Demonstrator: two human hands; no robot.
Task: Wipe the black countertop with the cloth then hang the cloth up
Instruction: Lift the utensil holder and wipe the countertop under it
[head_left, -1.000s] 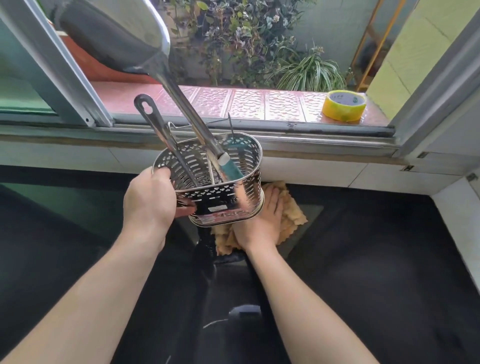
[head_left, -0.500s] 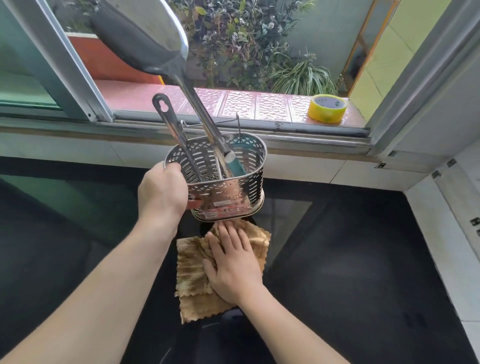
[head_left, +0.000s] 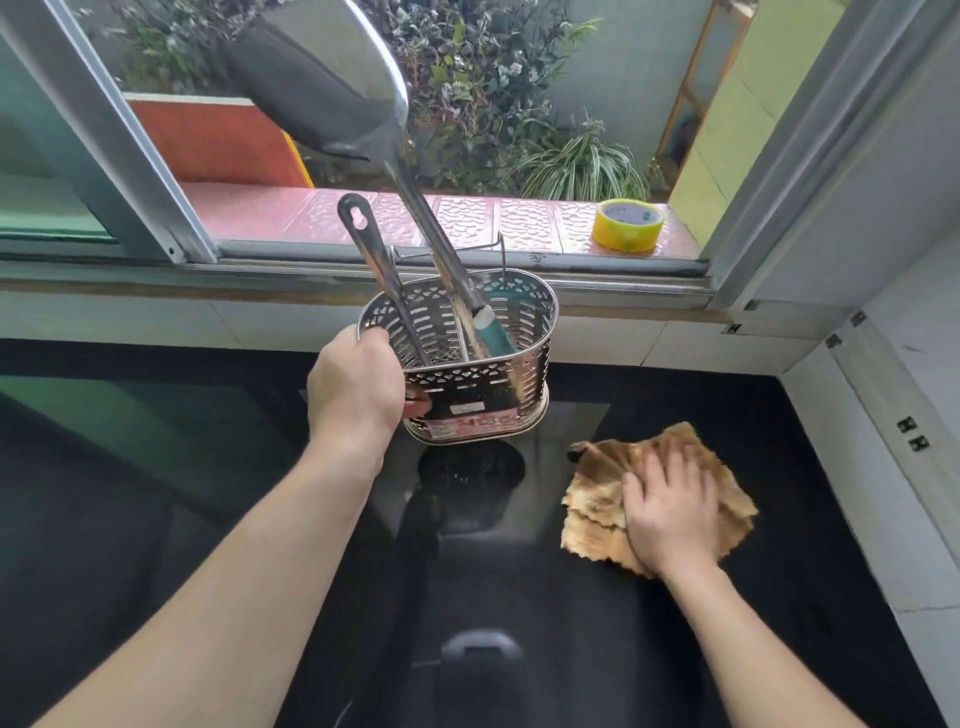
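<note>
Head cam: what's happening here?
A person is wiping a black countertop. The right hand presses flat on a tan cloth spread on the counter, right of centre. The left hand grips a perforated metal utensil holder by its side and holds it lifted above the counter, apparently to keep it out of the way; its reflection shows just below. A large spatula and another utensil handle stand in it. A yellow tape roll sits on the window ledge. The cloth is not yet hung up.

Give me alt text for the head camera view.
A right hand presses a tan cloth flat on the black countertop, while the left hand holds a perforated metal utensil caddy lifted above it, below an open window.
</note>
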